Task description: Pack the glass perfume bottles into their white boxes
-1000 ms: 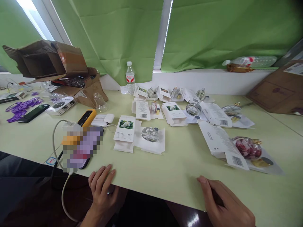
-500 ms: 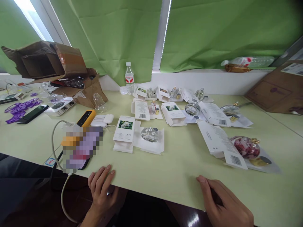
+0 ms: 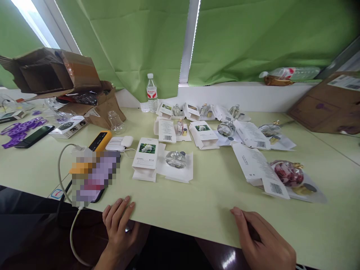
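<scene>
My left hand [image 3: 119, 223] lies on the front edge of the table, fingers stretched out and nothing in it. Just beyond it is a phone [image 3: 98, 176], blurred over. At the lower right, my right hand [image 3: 260, 236] rests on the tabletop, curled with thumb and forefinger tips together; nothing shows in it. Ahead of the hands, an upright-printed white box [image 3: 145, 157] with a flower picture lies beside a round glass perfume bottle [image 3: 176, 160] on white card. Nearest my right hand are a white box [image 3: 253, 165] and a dark red flower-filled perfume bottle [image 3: 287, 173].
Several more opened boxes and perfume bottles stand in rows behind, such as a box [image 3: 203, 134]. A water bottle [image 3: 152, 93] stands by the wall. Cartons [image 3: 81, 75], an orange power strip [image 3: 99, 141], an earphone case [image 3: 127, 141] and cables lie left. Another carton [image 3: 326, 105] sits right.
The whole view has shifted slightly, so everything appears a little further left. Both hands keep their pose, and the boxes and bottles stay where they were.
</scene>
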Demonstrator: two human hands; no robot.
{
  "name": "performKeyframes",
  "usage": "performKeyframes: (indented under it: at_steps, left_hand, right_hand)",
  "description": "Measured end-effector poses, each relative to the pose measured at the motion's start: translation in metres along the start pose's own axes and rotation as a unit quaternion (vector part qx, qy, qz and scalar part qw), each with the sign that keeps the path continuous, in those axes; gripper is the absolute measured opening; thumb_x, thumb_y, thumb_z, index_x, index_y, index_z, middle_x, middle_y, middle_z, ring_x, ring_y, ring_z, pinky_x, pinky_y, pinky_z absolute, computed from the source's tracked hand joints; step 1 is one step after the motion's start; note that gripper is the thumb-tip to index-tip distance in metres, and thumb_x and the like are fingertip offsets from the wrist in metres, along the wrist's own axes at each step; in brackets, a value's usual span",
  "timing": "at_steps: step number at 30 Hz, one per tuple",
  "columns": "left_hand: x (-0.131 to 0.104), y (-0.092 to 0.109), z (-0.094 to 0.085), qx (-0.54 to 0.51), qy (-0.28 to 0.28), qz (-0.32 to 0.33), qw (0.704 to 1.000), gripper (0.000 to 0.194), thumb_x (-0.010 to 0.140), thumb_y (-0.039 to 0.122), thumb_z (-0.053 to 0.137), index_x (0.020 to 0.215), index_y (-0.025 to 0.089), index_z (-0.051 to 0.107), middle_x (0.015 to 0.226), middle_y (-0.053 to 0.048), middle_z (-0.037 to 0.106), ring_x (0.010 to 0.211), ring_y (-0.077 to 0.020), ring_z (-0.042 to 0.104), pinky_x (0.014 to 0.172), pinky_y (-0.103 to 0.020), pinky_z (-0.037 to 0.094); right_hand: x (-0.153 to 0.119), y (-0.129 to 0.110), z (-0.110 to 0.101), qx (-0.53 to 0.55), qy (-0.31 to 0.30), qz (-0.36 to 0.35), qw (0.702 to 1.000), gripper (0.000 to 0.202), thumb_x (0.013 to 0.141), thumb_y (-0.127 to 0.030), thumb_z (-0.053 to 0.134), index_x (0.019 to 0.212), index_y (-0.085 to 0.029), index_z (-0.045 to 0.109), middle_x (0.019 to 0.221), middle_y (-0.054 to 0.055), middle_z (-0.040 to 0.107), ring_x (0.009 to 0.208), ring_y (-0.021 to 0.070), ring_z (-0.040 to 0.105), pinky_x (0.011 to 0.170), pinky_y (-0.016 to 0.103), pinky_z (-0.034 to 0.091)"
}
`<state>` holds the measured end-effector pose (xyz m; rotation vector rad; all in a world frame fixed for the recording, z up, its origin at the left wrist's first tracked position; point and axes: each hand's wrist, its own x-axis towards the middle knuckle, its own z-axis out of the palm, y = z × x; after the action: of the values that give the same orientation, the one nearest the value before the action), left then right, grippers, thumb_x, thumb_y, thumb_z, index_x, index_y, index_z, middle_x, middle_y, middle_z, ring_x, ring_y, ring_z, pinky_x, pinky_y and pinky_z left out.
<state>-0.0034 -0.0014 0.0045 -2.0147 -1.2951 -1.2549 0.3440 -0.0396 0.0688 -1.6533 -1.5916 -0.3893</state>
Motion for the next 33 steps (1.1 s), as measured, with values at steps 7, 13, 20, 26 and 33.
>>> performKeyframes:
  at_steps: [7, 13, 20, 26, 33]
  left_hand:
    - [0.0009, 0.0005, 0.0003, 0.003, 0.002, 0.002, 1.000, 0.057, 0.076, 0.014, 0.069, 0.130, 0.025, 0.054, 0.126, -0.009, 0.063, 0.117, -0.0281, 0.055, 0.107, -0.049, 0.032]
    - [0.0008, 0.0002, 0.0001, 0.002, -0.002, 0.000, 1.000, 0.056, 0.076, 0.014, 0.068, 0.129, 0.025, 0.055, 0.125, -0.009, 0.062, 0.116, -0.0282, 0.055, 0.106, -0.050, 0.032]
    - [0.0033, 0.0013, -0.0002, 0.000, 0.003, 0.004, 1.000, 0.055, 0.075, 0.013, 0.068, 0.127, 0.023, 0.056, 0.122, -0.010, 0.064, 0.116, -0.0284, 0.055, 0.106, -0.049, 0.032]
    - [0.0046, 0.0012, -0.0002, 0.003, 0.004, 0.010, 1.000, 0.055, 0.078, 0.016, 0.066, 0.130, 0.025, 0.054, 0.130, -0.009, 0.061, 0.119, -0.0277, 0.054, 0.107, -0.048, 0.032]
    - [0.0033, 0.0008, -0.0004, 0.007, -0.001, 0.009, 1.000, 0.054, 0.077, 0.017, 0.067, 0.129, 0.025, 0.054, 0.127, -0.009, 0.062, 0.116, -0.0284, 0.055, 0.106, -0.049, 0.033]
  right_hand:
    - [0.0008, 0.0002, -0.0006, -0.009, -0.012, 0.007, 1.000, 0.016, 0.087, -0.029, 0.066, 0.076, -0.018, 0.069, 0.073, 0.001, 0.069, 0.065, 0.0133, 0.063, 0.064, 0.024, 0.046]
    - [-0.0002, -0.0002, -0.0009, -0.004, -0.010, 0.016, 1.000, 0.018, 0.088, -0.030, 0.065, 0.076, -0.018, 0.068, 0.073, 0.001, 0.069, 0.066, 0.0141, 0.064, 0.066, 0.025, 0.046]
    - [0.0010, -0.0009, 0.0001, -0.002, -0.008, 0.013, 1.000, 0.017, 0.088, -0.029, 0.065, 0.077, -0.018, 0.069, 0.073, 0.001, 0.069, 0.066, 0.0138, 0.064, 0.066, 0.025, 0.046]
    - [0.0009, -0.0013, -0.0010, -0.008, -0.006, 0.012, 1.000, 0.017, 0.088, -0.029, 0.065, 0.075, -0.018, 0.069, 0.073, 0.001, 0.070, 0.067, 0.0141, 0.065, 0.065, 0.025, 0.047]
    - [0.0013, -0.0016, -0.0009, -0.005, -0.003, 0.006, 1.000, 0.015, 0.087, -0.028, 0.066, 0.076, -0.018, 0.069, 0.073, 0.000, 0.069, 0.067, 0.0136, 0.064, 0.066, 0.025, 0.046]
